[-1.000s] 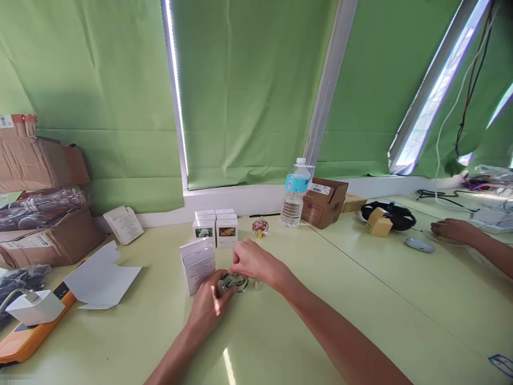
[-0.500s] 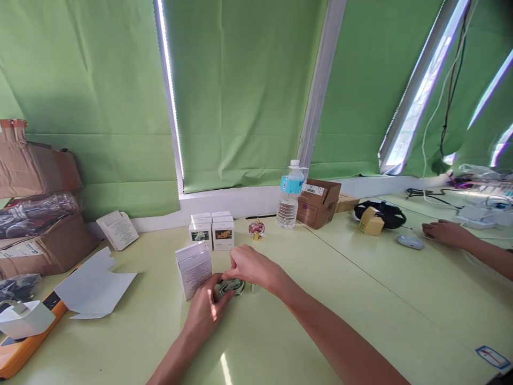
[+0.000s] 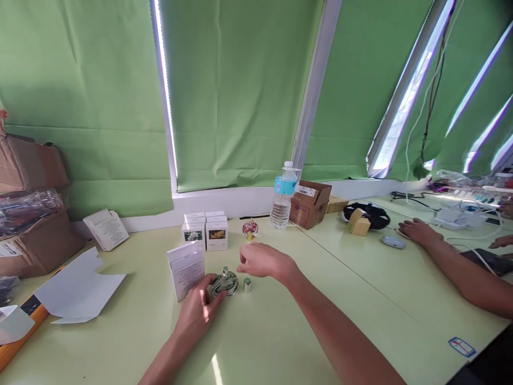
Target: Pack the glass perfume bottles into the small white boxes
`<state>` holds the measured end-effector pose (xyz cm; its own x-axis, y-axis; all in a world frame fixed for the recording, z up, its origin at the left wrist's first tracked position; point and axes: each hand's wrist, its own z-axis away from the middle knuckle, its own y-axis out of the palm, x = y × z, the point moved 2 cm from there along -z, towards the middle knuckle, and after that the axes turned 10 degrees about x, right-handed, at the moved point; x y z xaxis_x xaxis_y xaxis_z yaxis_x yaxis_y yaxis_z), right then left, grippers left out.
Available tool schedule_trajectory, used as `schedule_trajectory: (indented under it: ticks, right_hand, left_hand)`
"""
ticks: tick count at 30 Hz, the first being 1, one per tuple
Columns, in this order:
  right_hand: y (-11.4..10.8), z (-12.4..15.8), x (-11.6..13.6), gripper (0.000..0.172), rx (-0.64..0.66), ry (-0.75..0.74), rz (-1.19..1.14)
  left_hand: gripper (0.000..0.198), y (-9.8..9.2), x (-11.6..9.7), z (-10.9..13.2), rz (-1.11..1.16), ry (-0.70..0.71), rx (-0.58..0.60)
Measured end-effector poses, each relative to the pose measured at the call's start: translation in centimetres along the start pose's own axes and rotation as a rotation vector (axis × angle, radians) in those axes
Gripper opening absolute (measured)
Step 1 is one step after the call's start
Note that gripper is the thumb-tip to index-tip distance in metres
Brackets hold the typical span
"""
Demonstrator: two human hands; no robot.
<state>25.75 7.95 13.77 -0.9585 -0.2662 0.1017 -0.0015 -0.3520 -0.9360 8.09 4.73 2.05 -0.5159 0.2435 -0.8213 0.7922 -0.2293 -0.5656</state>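
A small round green-swirled glass bottle (image 3: 225, 283) stands on the pale green table (image 3: 280, 331). My left hand (image 3: 197, 315) is curled round its left side and steadies it. My right hand (image 3: 264, 262) hovers just above and to the right of the bottle, fingers pinched together with nothing visible in them. A small metal cap (image 3: 247, 285) stands on the table right of the bottle, under my right hand. A white carton (image 3: 185, 269) stands upright just left of the bottle.
Small white boxes (image 3: 206, 231) and a pink glass bottle (image 3: 249, 229) sit behind. A water bottle (image 3: 282, 195) and brown cardboard box (image 3: 309, 203) stand at the back. Folded white card (image 3: 78, 286) lies left. Another person's hand (image 3: 417, 231) rests near a mouse (image 3: 393, 241) on the right.
My right hand has lifted off the bottle's top and moved up and right. The bottle's neck and the cap now show. The camera has turned slightly right.
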Motion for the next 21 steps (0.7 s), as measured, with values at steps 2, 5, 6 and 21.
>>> schedule_trajectory:
  ticks: [2,5,6,21]
  right_hand:
    - [0.7,-0.6,-0.2,0.029,0.069,0.03,0.011]
    - [2.2,-1.8,0.2,0.029,0.151,0.051,0.019]
    - [2.5,-2.1,0.4,0.026,0.162,0.051,0.02]
    - [-1.4,0.8,1.2,0.019,-0.208,-0.411,-0.262]
  left_hand:
    - [0.041,0.0,-0.1,0.0,-0.008,0.005,-0.008]
    - [0.04,0.0,-0.1,0.1,0.001,0.014,-0.023]
    - [0.039,0.0,-0.1,0.1,0.003,0.016,-0.028]
    - [0.04,0.0,0.0,0.2,0.019,0.009,-0.027]
